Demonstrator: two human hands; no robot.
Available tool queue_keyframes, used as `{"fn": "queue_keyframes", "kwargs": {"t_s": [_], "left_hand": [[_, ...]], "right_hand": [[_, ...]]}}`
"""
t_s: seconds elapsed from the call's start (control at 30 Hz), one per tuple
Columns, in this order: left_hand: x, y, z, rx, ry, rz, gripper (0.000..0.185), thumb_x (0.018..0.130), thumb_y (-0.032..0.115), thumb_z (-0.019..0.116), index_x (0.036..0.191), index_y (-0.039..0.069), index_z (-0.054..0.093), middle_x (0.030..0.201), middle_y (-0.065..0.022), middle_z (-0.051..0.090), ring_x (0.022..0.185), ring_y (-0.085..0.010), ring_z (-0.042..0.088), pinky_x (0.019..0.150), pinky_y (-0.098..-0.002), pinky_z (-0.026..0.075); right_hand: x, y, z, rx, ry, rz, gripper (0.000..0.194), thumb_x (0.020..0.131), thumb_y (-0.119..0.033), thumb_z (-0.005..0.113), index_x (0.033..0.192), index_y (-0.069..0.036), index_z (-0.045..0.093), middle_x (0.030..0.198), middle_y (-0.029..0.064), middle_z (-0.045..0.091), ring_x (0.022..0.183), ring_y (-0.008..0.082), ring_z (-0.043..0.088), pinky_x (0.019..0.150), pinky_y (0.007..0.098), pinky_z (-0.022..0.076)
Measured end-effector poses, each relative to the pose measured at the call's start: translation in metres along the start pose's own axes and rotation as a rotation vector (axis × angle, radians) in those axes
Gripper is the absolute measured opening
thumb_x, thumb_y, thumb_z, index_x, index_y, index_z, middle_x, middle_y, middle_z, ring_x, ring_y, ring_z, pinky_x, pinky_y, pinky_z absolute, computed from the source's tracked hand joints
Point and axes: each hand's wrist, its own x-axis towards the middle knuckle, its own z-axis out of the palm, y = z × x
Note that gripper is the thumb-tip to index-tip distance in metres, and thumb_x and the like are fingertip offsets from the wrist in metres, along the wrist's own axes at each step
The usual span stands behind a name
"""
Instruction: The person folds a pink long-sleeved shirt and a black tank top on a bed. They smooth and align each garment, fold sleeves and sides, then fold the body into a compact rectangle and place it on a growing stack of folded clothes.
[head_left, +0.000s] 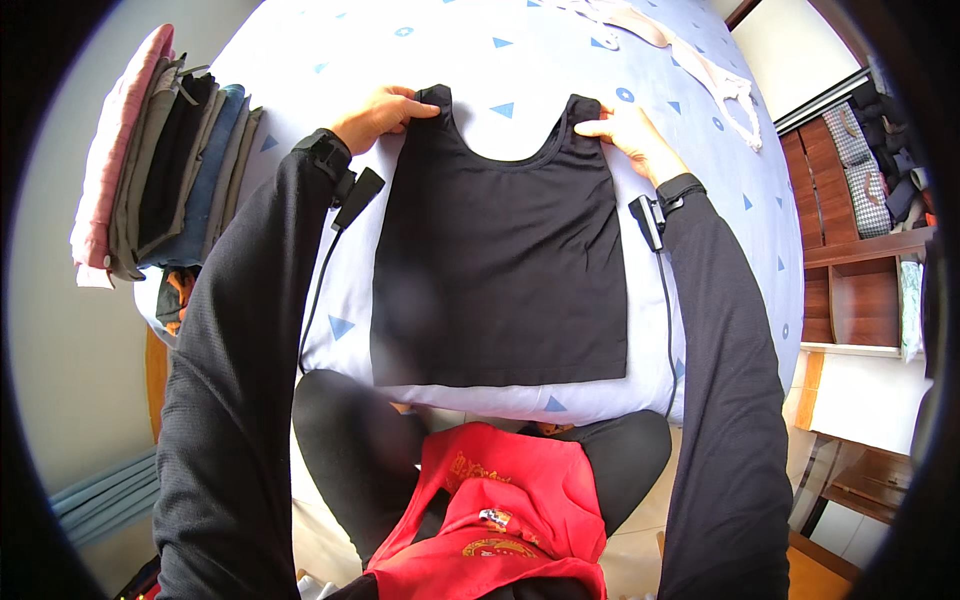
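Observation:
A black tank top (502, 270) lies spread flat on the bed, its scooped neckline away from me and its hem along the near edge. My left hand (379, 118) pinches its left shoulder strap, thumb on top. On the other side my right hand (626, 139) grips the right strap in the same way. Under the top is a pale blue bed sheet (337, 285) with blue triangles. A few creases cross the fabric near the right armhole.
Folded trousers and other clothes (169, 161) form a stack at the left. A light-coloured bra (697, 64) lies on the far right of the bed. Cables run from the black devices (360, 199) at my wrists. An open wooden wardrobe (840, 217) stands at the right.

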Motion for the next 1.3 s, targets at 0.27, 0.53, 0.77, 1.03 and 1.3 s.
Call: {"fn": "queue_keyframes", "kwargs": {"t_s": [0.27, 0.53, 0.77, 1.03, 1.3], "left_hand": [[-0.103, 0.015, 0.0, -0.071, -0.061, 0.487, 0.023, 0.103, 0.017, 0.068, 0.118, 0.002, 0.061, 0.104, -0.001, 0.068, 0.104, -0.0122, 0.063, 0.102, -0.0329, 0.048], [-0.273, -0.016, 0.052, 0.655, -0.152, 0.521, 0.047, 0.074, -0.002, 0.077, 0.12, 0.004, 0.069, 0.11, -0.0166, 0.073, 0.102, -0.0364, 0.07, 0.091, -0.0433, 0.056], [-0.292, -0.02, 0.081, 0.737, -0.036, 0.816, 0.036, 0.076, 0.0, 0.074, 0.111, 0.004, 0.069, 0.099, -0.0118, 0.07, 0.099, -0.0336, 0.066, 0.087, -0.0434, 0.055], [-0.3, -0.016, 0.065, 0.579, -0.125, 0.465, 0.067, 0.081, 0.008, 0.068, 0.146, 0.008, 0.055, 0.122, -0.0183, 0.069, 0.112, -0.0389, 0.065, 0.097, -0.0449, 0.054], [-0.198, -0.033, 0.075, 0.551, 0.452, 0.43, 0.039, 0.097, 0.022, 0.071, 0.129, 0.002, 0.064, 0.11, -0.0206, 0.072, 0.106, -0.0394, 0.067, 0.094, -0.044, 0.053]], "right_hand": [[-0.096, -0.043, 0.009, -0.419, 0.027, -0.354, 0.032, 0.083, 0.0, 0.07, 0.115, 0.0, 0.074, 0.104, 0.0085, 0.076, 0.094, 0.0186, 0.07, 0.089, 0.0323, 0.0543], [-0.245, -0.011, 0.056, -0.756, -0.152, -0.832, 0.021, 0.066, 0.003, 0.069, 0.084, -0.007, 0.063, 0.085, 0.0086, 0.066, 0.085, 0.0318, 0.065, 0.077, 0.0418, 0.0504], [-0.268, 0.004, 0.067, -0.878, -0.041, -0.811, 0.027, 0.064, 0.005, 0.068, 0.088, -0.004, 0.062, 0.089, 0.0103, 0.067, 0.09, 0.0335, 0.066, 0.08, 0.0416, 0.0514], [-0.281, -0.014, 0.062, -0.876, -0.226, -0.633, 0.035, 0.074, 0.002, 0.059, 0.107, -0.001, 0.069, 0.115, 0.0138, 0.069, 0.111, 0.0337, 0.065, 0.096, 0.0426, 0.0526], [-0.179, 0.02, 0.067, -1.027, 0.277, -0.602, 0.024, 0.092, -0.01, 0.064, 0.114, -0.002, 0.068, 0.118, 0.0147, 0.065, 0.111, 0.0344, 0.062, 0.096, 0.0414, 0.0493]]}}
